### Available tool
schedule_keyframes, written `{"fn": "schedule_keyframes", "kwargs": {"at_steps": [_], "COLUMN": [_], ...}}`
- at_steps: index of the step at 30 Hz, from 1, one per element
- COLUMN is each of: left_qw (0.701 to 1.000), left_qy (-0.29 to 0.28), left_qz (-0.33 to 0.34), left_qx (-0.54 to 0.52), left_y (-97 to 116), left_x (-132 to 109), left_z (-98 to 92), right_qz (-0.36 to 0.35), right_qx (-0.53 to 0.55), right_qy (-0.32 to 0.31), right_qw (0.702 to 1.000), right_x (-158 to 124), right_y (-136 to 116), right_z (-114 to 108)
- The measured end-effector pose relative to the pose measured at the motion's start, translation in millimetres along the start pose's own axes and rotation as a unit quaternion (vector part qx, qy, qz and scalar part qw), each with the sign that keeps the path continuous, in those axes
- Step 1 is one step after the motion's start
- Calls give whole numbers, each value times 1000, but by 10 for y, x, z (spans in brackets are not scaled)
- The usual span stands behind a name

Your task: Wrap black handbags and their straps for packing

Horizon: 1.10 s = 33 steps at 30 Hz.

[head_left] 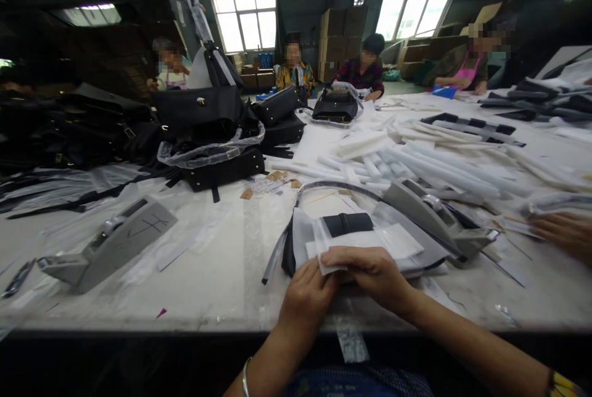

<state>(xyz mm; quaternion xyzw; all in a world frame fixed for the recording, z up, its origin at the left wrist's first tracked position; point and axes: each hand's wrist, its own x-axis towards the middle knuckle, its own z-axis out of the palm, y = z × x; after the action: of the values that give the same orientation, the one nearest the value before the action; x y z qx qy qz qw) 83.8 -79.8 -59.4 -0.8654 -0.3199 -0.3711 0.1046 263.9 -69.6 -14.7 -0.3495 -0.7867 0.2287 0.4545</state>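
My left hand [308,297] and my right hand [370,270] meet at the near edge of the table, both with fingers closed on a small white foam sheet [330,264]. The sheet overlaps a black folded strap piece [346,223] that lies wrapped in more white sheets [393,240]. A thin black strap [277,249] curves around this bundle. Just right of the bundle stands a grey tape dispenser [435,215].
A second grey tape dispenser [108,243] sits at the left. Black handbags [217,138] fill the back left, and white foam rolls [430,163] lie at the right. Another person's hand [562,233] rests at the right edge. Several people sit at the far side.
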Motion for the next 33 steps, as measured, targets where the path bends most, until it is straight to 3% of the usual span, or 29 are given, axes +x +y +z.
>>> {"fn": "schedule_keyframes", "kwargs": {"at_steps": [7,14,20,25,29,33], "left_qw": [999,993,998,999,998,996], "left_qy": [-3,60,-6,-20,-36,-70], "left_qz": [6,-83,13,12,16,45], "left_qx": [-31,-50,-53,-49,-49,-27], "left_y": [-90,-83,-105,-132,-147,-180], "left_x": [-48,-159,-135,-127,-128,-120], "left_z": [-15,48,-10,-11,-32,-82], "right_qz": [-38,-143,-155,-115,-103,-108], "right_qx": [-41,-142,-147,-169,-263,-263], "right_qy": [6,15,-7,-44,-128,-61], "right_qw": [998,979,977,978,951,957], "right_x": [-246,-354,-490,-994,-1255,-1202], "right_y": [-12,67,-8,-82,-43,3], "right_z": [-37,73,39,-63,20,234]}}
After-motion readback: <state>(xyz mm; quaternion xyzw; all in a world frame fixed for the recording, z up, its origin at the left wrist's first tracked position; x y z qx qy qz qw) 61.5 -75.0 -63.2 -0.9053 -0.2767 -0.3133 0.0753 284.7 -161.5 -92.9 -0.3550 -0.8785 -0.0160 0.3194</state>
